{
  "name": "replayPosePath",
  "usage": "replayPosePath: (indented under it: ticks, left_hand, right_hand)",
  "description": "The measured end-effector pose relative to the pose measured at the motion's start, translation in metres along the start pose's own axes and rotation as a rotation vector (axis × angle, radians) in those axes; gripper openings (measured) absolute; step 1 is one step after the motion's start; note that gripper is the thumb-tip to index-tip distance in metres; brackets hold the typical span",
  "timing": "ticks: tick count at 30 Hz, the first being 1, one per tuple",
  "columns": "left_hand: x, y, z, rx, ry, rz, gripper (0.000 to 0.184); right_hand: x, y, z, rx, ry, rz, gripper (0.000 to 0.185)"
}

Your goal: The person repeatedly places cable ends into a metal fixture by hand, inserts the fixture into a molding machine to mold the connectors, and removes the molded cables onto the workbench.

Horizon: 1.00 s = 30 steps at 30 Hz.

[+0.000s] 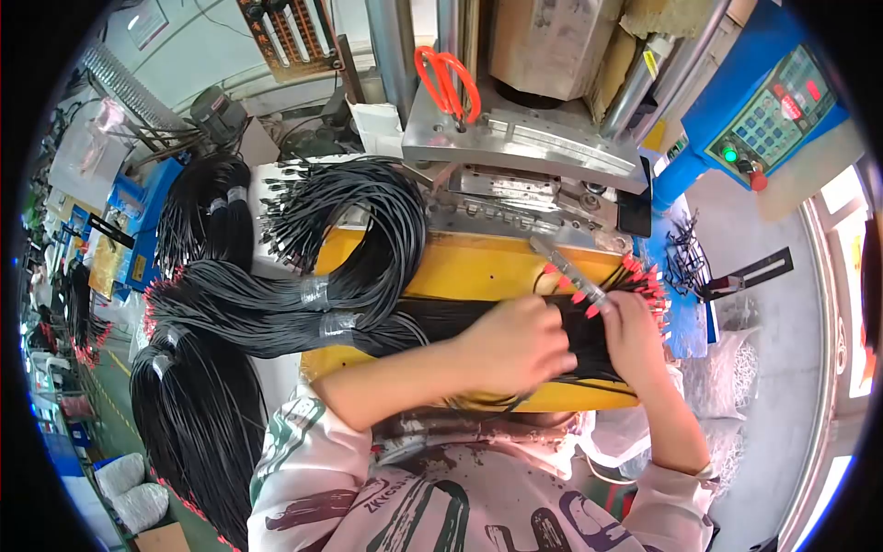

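My right hand (635, 339) is closed on the lower end of a narrow metal bar (570, 273), which slants up and left. Red-tipped cable ends (578, 296) sit along the bar's side. My left hand (522, 342) is curled and slightly blurred over black cables (460, 319) on the yellow work surface (469, 269); whatever its fingers hold is hidden. More red cable tips (644, 281) fan out beyond my right hand.
Taped bundles of black cable (368, 221) cover the left side. Behind stands a metal press (524, 138), with orange-handled scissors (448, 85) on it. A blue control box (768, 110) is at the right, and a dark phone (635, 204) lies beside the press.
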<state>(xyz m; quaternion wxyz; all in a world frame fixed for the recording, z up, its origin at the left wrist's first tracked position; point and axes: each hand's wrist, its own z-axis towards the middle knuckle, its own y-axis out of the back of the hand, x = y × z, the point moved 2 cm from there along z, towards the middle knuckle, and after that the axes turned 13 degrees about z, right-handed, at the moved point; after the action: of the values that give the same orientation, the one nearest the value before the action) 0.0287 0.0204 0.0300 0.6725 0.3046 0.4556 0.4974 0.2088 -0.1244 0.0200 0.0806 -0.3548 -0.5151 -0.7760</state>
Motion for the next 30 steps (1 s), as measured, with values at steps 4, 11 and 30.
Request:
replayPosePath:
  ticks: [4, 11, 30]
  left_hand:
    - [-0.022, 0.012, 0.006, 0.044, 0.065, -0.038, 0.020]
    - [0.081, -0.014, 0.093, -0.604, 0.348, 0.112, 0.018]
    - [0.118, -0.016, 0.071, -0.011, 0.970, 0.552, 0.072]
  right_hand:
    - [-0.022, -0.001, 0.070, -0.017, 0.063, 0.117, 0.028]
    - [-0.105, -0.094, 0.267, -0.059, -0.012, 0.436, 0.045]
    - [-0.036, -0.083, 0.241, 0.062, -0.037, 0.279, 0.049]
